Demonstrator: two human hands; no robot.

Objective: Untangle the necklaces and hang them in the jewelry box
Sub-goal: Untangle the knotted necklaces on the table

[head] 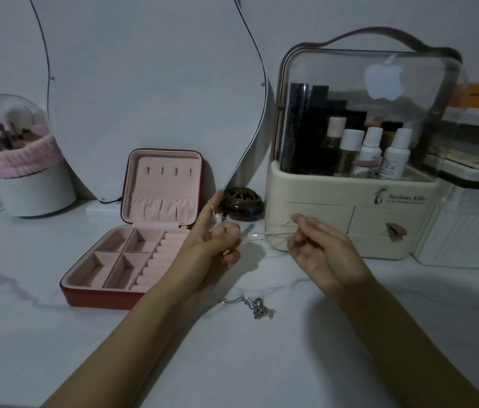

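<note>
**Chain stretched hand to hand, box to the left**

Chain (262,235) runs almost level across mid-frame, its long axis left to right, pinched at one end by the left hand (216,240) and at the other by the curled fingers of the right hand (320,248). A second tangled necklace (257,306) lies on the marble table (55,334) below, between the forearms. The open jewelry box (132,234) sits left of centre, its lid hooks (169,171) upper left of the left hand, which is the nearer; hanging likely leads from that end.
</note>
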